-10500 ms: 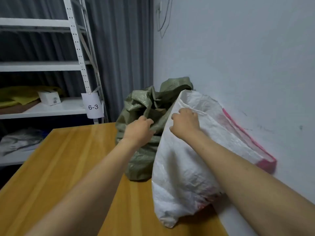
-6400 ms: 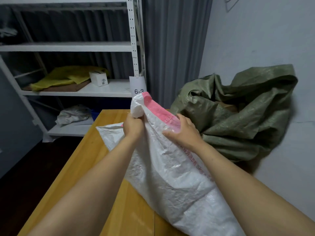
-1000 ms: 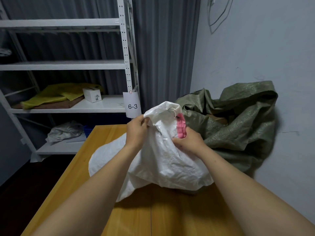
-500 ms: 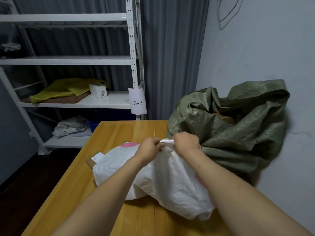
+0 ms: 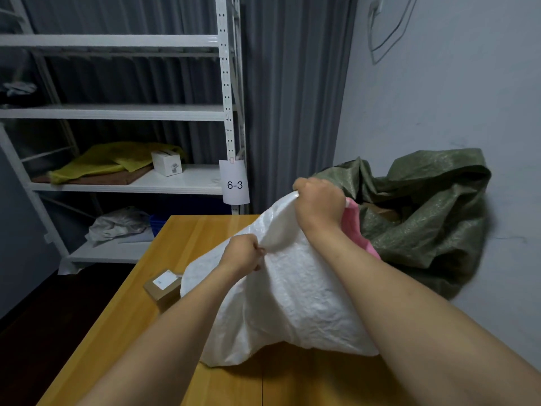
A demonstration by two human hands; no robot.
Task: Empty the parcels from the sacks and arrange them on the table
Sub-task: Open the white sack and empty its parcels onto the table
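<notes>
A white woven sack [image 5: 289,297] with a pink edge lies tipped on the wooden table [image 5: 140,288]. My right hand [image 5: 320,200] grips its raised upper fold, and my left hand [image 5: 243,253] clutches the fabric lower and to the left. A small brown cardboard parcel [image 5: 162,285] with a white label pokes out from under the sack's left side, near the table's left edge. Behind the white sack, a crumpled green sack [image 5: 424,209] leans against the wall; something brown shows in its opening.
A white metal shelf rack [image 5: 123,183] stands beyond the table with a "6-3" tag [image 5: 234,183], yellow bags, a small white box [image 5: 167,162] and a grey bag lower down. A grey curtain hangs behind. The wall runs close on the right.
My right hand has lifted the sack's end higher and my hands have spread apart. The brown parcel now shows more fully beside the sack's left side.
</notes>
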